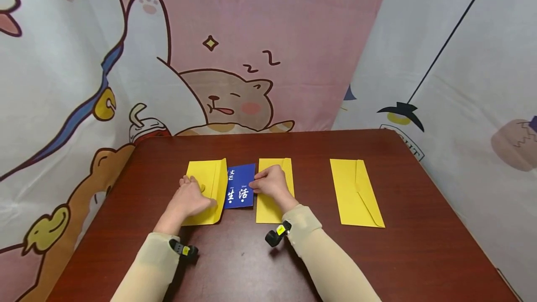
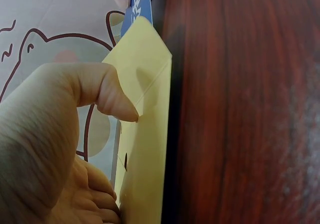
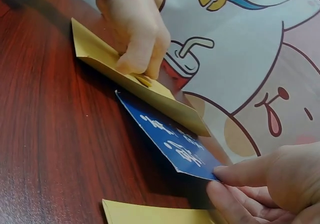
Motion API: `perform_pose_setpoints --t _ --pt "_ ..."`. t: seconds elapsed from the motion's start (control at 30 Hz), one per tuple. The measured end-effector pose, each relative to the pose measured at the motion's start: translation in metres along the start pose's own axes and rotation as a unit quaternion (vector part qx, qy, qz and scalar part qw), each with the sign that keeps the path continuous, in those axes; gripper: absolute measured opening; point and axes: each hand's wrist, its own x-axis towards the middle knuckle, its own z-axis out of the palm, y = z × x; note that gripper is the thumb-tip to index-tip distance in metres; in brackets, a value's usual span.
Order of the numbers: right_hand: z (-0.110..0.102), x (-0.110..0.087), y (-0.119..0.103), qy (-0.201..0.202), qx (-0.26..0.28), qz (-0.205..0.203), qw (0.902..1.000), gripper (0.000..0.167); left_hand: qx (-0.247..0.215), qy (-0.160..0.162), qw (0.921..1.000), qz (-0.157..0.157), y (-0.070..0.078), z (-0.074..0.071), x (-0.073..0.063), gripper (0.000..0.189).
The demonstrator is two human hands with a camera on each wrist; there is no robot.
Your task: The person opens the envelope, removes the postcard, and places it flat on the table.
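A yellow envelope point(image 1: 201, 218) lies at the left with its right-hand flap raised. My left hand point(image 1: 190, 198) grips it, thumb on the paper and fingers curled; a small fold of paper bulges between them in the right wrist view. Beside the flap is a blue card point(image 1: 240, 185) with white characters, its left edge right at the envelope's open side. My right hand point(image 1: 273, 184) pinches the card's right edge between thumb and fingers. In the right wrist view the card point(image 3: 167, 139) is tilted, part of it hidden by the flap.
A second yellow envelope point(image 1: 268, 211) lies under my right hand and wrist. Further right, a third yellow envelope point(image 1: 356, 195) lies flat. All are on a dark red-brown wooden table point(image 1: 235, 264), backed by a cartoon-printed cloth point(image 1: 314, 36).
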Motion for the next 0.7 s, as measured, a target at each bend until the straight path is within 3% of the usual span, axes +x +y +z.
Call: perform_pose_setpoints --t 0.3,0.7 --pt "0.005 0.001 0.000 0.017 -0.035 -0.010 0.9992 0.021 0.008 0.001 1.0000 0.004 0.000 0.001 0.001 0.118" --pt "-0.006 -0.003 -0.002 0.044 -0.090 -0.033 0.9945 0.025 0.001 -0.007 1.0000 -0.003 0.001 -0.001 -0.001 0.120"
